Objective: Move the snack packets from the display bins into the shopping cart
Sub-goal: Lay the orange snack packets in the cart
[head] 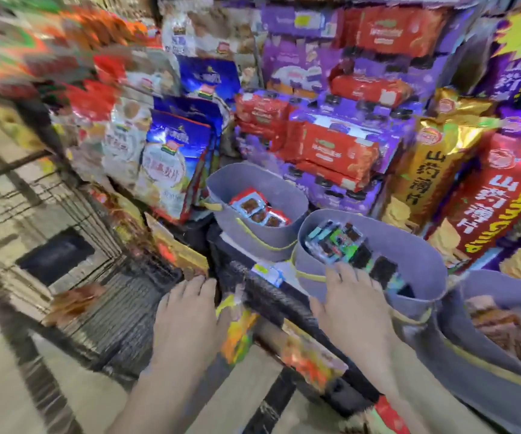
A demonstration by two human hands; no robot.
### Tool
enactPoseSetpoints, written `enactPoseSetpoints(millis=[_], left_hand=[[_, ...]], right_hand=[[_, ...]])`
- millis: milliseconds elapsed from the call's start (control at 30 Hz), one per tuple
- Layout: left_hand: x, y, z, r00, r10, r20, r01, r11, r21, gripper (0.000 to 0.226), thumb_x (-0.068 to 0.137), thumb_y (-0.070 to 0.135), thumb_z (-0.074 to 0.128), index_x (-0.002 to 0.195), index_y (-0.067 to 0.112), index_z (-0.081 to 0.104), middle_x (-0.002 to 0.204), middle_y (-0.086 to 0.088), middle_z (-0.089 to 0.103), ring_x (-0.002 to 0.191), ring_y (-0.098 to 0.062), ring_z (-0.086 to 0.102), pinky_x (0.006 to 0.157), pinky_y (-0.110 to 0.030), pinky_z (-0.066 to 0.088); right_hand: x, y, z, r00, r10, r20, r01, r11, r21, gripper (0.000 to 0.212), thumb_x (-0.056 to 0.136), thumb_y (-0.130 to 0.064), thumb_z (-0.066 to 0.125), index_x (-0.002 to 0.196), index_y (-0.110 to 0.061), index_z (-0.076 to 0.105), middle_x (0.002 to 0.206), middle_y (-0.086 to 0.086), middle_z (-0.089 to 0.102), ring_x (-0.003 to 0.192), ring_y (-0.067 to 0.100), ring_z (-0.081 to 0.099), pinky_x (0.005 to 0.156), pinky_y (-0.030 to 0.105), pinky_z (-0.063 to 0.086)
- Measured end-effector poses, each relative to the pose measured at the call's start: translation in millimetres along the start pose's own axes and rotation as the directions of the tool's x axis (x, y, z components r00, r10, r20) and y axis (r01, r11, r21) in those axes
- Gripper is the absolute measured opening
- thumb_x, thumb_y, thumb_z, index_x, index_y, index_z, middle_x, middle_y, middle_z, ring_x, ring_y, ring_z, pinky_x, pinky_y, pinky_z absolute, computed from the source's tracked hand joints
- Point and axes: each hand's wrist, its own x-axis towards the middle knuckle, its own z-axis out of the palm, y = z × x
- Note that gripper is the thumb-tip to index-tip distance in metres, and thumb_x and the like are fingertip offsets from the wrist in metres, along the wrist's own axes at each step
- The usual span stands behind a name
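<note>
I see my left hand lying flat with straight fingers, holding nothing, next to the wire shopping cart. My right hand is spread wide over the near rim of the middle grey bin. Its fingertips are near the snack packets inside, but the blur hides whether they touch.

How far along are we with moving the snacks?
Early. Done: a few brownish packets seem to lie in the cart, blurred. In hand: nothing; right hand reaches open into the middle bin, left hand open. Left: the back bin and right bin hold packets too.
</note>
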Motion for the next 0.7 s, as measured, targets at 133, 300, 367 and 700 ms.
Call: enactPoseSetpoints(millis=[133, 300, 367, 700], left_hand=[[-17, -87, 12, 0.978, -0.199, 0.061, 0.202, 0.978, -0.051, 0.062, 0.105, 0.059, 0.043, 0.158, 0.028, 0.037, 0.169, 0.005, 0.035, 0.154, -0.021, 0.033, 0.124, -0.038, 0.031], [-33, -165, 20, 0.9, -0.42, 0.111, 0.432, 0.896, -0.107, 0.058, 0.103, 0.061, 0.047, 0.153, 0.031, 0.044, 0.157, 0.008, 0.048, 0.145, -0.02, 0.045, 0.116, -0.038, 0.042], [-38, -187, 23, 0.862, -0.489, 0.13, 0.504, 0.856, -0.119, 0.06, 0.103, 0.06, 0.046, 0.156, 0.031, 0.041, 0.156, 0.008, 0.05, 0.144, -0.02, 0.046, 0.115, -0.038, 0.044], [-34, -278, 45, 0.692, -0.7, 0.174, 0.721, 0.679, -0.135, 0.059, 0.106, 0.057, 0.045, 0.158, 0.029, 0.038, 0.165, 0.007, 0.04, 0.151, -0.019, 0.038, 0.121, -0.037, 0.036]], right_hand=[[17, -88, 4, 0.988, -0.151, 0.035, 0.151, 0.988, -0.005, 0.059, 0.101, -0.055, 0.041, 0.15, -0.022, 0.038, 0.146, 0.003, 0.048, 0.135, 0.029, 0.044, 0.108, 0.042, 0.037], [34, -182, 9, 0.934, -0.346, 0.087, 0.348, 0.937, -0.015, 0.058, 0.101, -0.054, 0.041, 0.151, -0.024, 0.034, 0.15, 0.001, 0.042, 0.137, 0.027, 0.042, 0.111, 0.041, 0.035], [41, -211, 12, 0.898, -0.426, 0.115, 0.43, 0.903, -0.015, 0.062, 0.101, -0.056, 0.042, 0.153, -0.024, 0.031, 0.154, 0.001, 0.038, 0.138, 0.027, 0.04, 0.111, 0.041, 0.034], [102, -354, 44, 0.693, -0.693, 0.198, 0.696, 0.715, 0.067, 0.064, 0.105, -0.056, 0.04, 0.157, -0.021, 0.029, 0.161, 0.003, 0.033, 0.144, 0.026, 0.035, 0.117, 0.04, 0.03]])
